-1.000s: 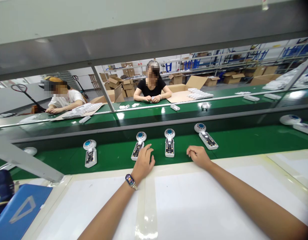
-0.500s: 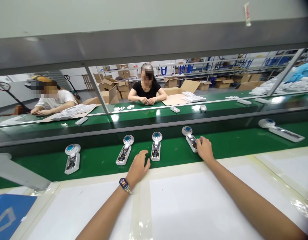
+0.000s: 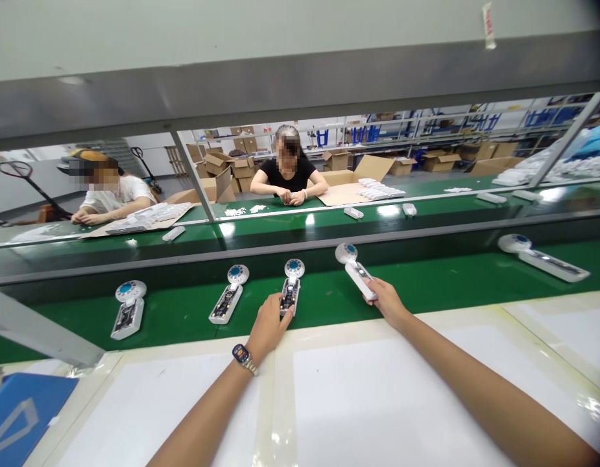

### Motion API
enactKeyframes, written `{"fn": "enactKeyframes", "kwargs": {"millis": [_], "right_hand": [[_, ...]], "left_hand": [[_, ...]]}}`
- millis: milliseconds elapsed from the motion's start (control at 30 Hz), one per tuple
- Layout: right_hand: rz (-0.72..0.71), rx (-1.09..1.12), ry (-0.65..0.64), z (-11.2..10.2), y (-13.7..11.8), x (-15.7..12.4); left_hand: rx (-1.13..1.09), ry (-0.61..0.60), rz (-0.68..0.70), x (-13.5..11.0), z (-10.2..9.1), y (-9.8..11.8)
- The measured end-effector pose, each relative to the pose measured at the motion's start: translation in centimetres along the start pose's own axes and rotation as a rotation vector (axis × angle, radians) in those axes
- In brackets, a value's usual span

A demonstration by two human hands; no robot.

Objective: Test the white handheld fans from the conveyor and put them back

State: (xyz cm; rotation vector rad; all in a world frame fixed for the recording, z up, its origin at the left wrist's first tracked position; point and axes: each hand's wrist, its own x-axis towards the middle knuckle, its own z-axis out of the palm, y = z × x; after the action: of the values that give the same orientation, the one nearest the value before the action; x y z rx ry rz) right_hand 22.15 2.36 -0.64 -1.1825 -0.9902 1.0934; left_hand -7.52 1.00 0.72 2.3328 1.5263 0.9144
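Observation:
My left hand (image 3: 269, 326), a watch on its wrist, has its fingers and thumb round the lower end of a white handheld device (image 3: 290, 292) with a round, blue-centred head and an open handle showing circuitry. To the right, my right hand (image 3: 390, 305) grips the handle end of a similar device (image 3: 358, 275), which lies slanted, head toward the upper left. Left of my hands, one matching device (image 3: 226, 305) rests on the green belt (image 3: 183, 311), and another device (image 3: 128, 314) sits further left. One more device (image 3: 547, 259) lies lengthwise at the far right.
White sheets cover the worktop (image 3: 368, 389) before me. A blue folder-like item (image 3: 30, 415) is at lower left. Across the divider, two people sit working; white parts (image 3: 380, 189) lie on cardboard. A metal post (image 3: 41, 324) stands left, and a grey beam (image 3: 300, 87) runs overhead.
Devices left of my right hand have shifted left along the belt. My left hand has closed on the device that reached it. My right hand has moved left, gripping its device, which is now more slanted.

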Motion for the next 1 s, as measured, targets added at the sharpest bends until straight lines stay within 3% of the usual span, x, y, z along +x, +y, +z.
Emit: {"fn": "enactKeyframes", "kwargs": {"millis": [100, 267, 433, 533, 667, 867, 1000], "right_hand": [[0.032, 0.129, -0.084, 0.9, -0.4, -0.9], [0.222, 0.318, -0.235, 1.6, -0.9, -2.0], [0.19, 0.28, -0.311, 2.1, -1.2, -2.9], [0.18, 0.287, -0.328, 2.7, -1.5, -3.6], [0.185, 0.275, -0.323, 3.3, -1.5, -4.0], [0.237, 0.302, -0.269, 3.6, -0.7, -3.6], [0.235, 0.392, -0.312, 3.5, -0.9, -3.9]], "left_hand": [[-0.017, 0.012, 0.029, 0.0, 0.1, -0.2], [0.013, 0.05, 0.088, -0.1, 0.2, -0.7], [0.017, 0.035, 0.211, 0.0, 0.3, -0.4], [-0.013, 0.073, 0.084, 0.2, 0.2, -0.2], [-0.064, 0.138, -0.226, 0.5, -0.4, -0.6], [-0.622, 0.261, -0.569, 1.3, -1.1, -1.9], [-0.83, 0.173, -0.623, 1.7, -1.5, -1.7]]}}
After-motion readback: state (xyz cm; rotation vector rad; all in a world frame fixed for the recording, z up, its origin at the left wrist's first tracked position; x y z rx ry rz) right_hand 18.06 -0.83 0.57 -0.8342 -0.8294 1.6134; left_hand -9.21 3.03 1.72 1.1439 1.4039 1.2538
